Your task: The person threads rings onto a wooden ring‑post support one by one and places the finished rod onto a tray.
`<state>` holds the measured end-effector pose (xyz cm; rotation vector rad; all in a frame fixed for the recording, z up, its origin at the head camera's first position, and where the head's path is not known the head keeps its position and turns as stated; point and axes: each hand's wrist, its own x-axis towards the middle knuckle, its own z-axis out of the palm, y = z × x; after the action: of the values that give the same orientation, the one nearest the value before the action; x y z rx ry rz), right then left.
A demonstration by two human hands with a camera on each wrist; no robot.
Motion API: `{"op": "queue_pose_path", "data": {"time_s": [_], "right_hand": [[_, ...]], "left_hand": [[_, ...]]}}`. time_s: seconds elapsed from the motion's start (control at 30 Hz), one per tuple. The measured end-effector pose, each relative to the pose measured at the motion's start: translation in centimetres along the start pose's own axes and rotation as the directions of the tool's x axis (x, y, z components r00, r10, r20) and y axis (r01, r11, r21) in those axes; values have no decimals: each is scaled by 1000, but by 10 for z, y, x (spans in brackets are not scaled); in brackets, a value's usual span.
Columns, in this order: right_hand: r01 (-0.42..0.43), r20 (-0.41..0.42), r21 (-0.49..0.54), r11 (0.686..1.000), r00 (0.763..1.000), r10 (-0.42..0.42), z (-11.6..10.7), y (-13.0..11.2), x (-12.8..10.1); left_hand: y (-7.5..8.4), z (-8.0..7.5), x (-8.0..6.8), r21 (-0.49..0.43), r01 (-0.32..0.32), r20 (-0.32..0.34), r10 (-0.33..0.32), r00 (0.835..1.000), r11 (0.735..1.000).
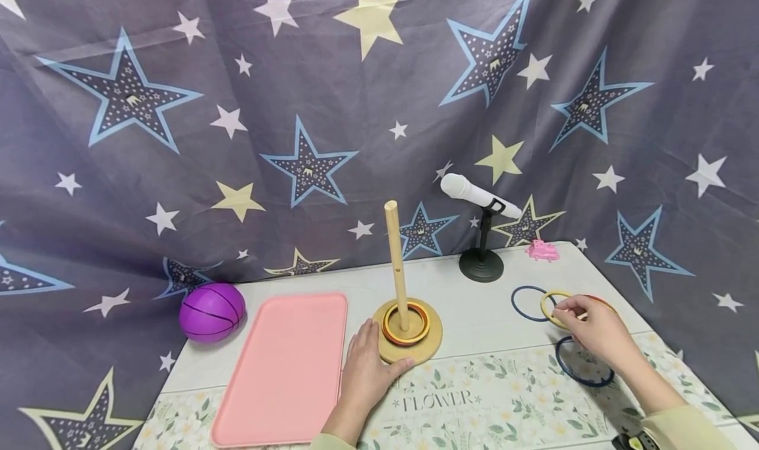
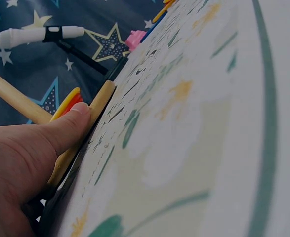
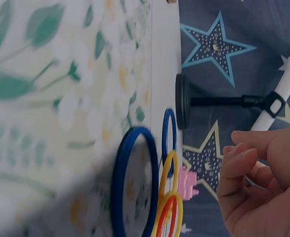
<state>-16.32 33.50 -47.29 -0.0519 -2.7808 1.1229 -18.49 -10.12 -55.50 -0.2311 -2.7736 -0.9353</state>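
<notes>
Nearest us, toward seven o'clock, the pink tray (image 1: 279,371) lies on the counter (image 1: 474,325). At its three o'clock, our left hand (image 1: 366,376) rests against the wooden base (image 1: 429,346), thumb spread from the other fingers. Yellow and red stacked rings (image 1: 385,325) circle the upright post (image 1: 396,259); uneven pressure on the rim could slide or tip it all. Toward four o'clock, the upper blue ring (image 1: 512,300) is crossed by the loose yellow ring (image 1: 542,305), so lifting one could drag the other. The lower blue ring (image 1: 584,383) lies at six o'clock from our right hand (image 1: 595,328), whose fingers bend loosely, apparently pinching nothing. The loose red ring (image 1: 601,300) is partly hidden behind it.
</notes>
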Motion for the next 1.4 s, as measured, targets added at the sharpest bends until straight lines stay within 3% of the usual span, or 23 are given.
{"op": "queue_pose_path", "data": {"time_s": [0.27,0.5,0.9,1.4], "right_hand": [[-75,44,-22,997,996,76,-12,18,-6],[-77,63,-42,996,995,79,-16,35,-15],[-157,108,-20,987,982,158,-21,62,-22],[-220,161,8,975,963,216,-20,65,-22]], "left_hand": [[0,-1,1,1,1,4,-1,1000,1000],[1,-2,1,7,-11,-1,11,1000,1000],[0,-3,0,9,-11,-6,11,1000,1000],[1,-3,0,8,-4,-2,4,1000,1000]]}}
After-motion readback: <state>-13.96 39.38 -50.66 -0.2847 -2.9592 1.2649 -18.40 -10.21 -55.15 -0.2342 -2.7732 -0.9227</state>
